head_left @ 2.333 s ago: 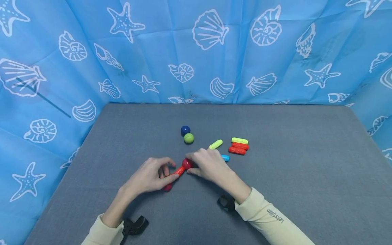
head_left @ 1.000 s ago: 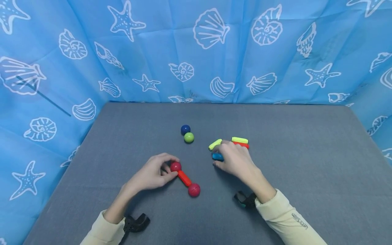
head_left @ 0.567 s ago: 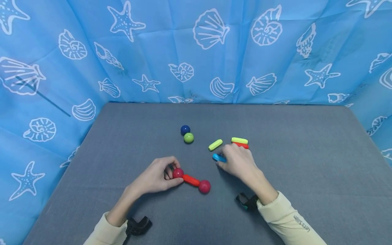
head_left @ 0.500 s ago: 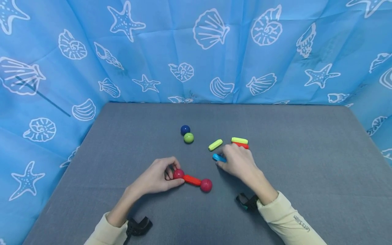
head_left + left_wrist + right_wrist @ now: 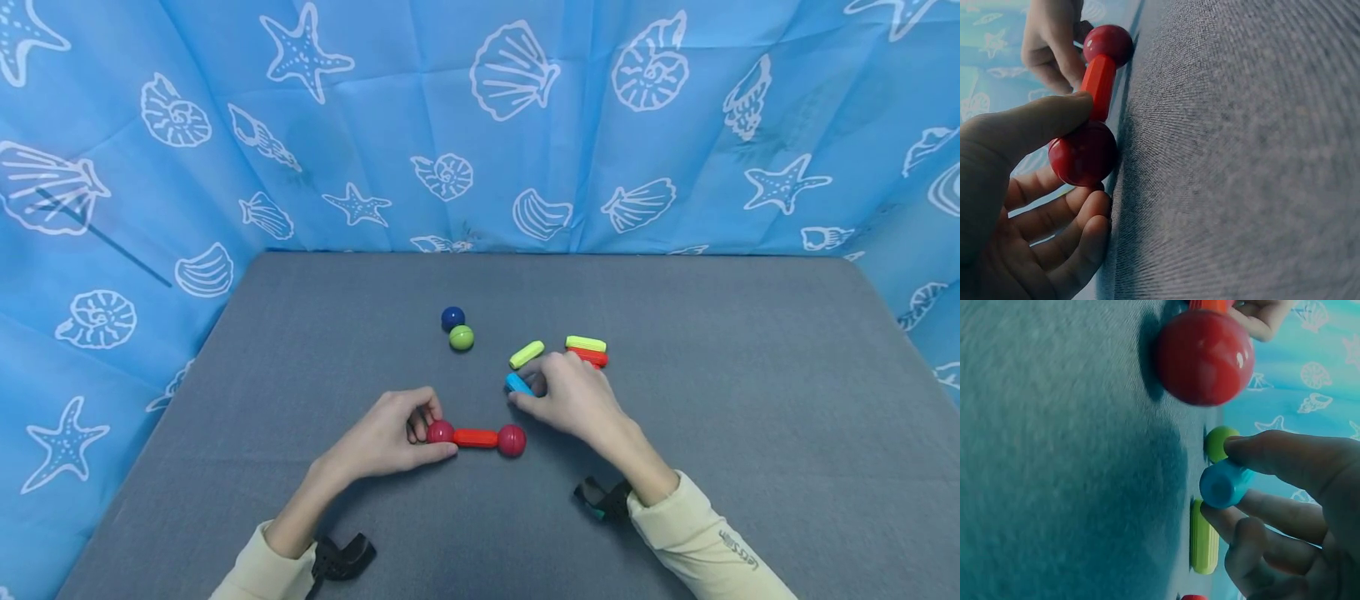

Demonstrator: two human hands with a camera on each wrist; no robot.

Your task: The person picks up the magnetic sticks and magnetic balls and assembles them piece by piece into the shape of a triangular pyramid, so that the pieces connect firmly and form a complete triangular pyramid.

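My left hand (image 5: 397,437) pinches a red ball (image 5: 1084,155) between thumb and fingers. That ball sits at one end of a red rod (image 5: 476,438), and a second red ball (image 5: 512,441) is joined to its other end, so the piece looks like a dumbbell lying left to right. To the right, my right hand (image 5: 573,393) pinches a short blue rod (image 5: 1225,482) by thumb and fingertip. In the right wrist view the blue rod is seen end-on, close to the second red ball but apart from it.
A dark blue ball (image 5: 453,317) and a green ball (image 5: 461,337) touch each other farther back. Loose yellow-green rods (image 5: 527,354) and a red rod (image 5: 592,357) lie behind my right hand, which partly covers that group. A shell-patterned blue curtain (image 5: 480,125) edges the grey table (image 5: 712,375).
My right hand has left the red ball and taken hold of the blue rod, shifting it slightly left. My left hand has swung the dumbbell-shaped piece round until it lies level.
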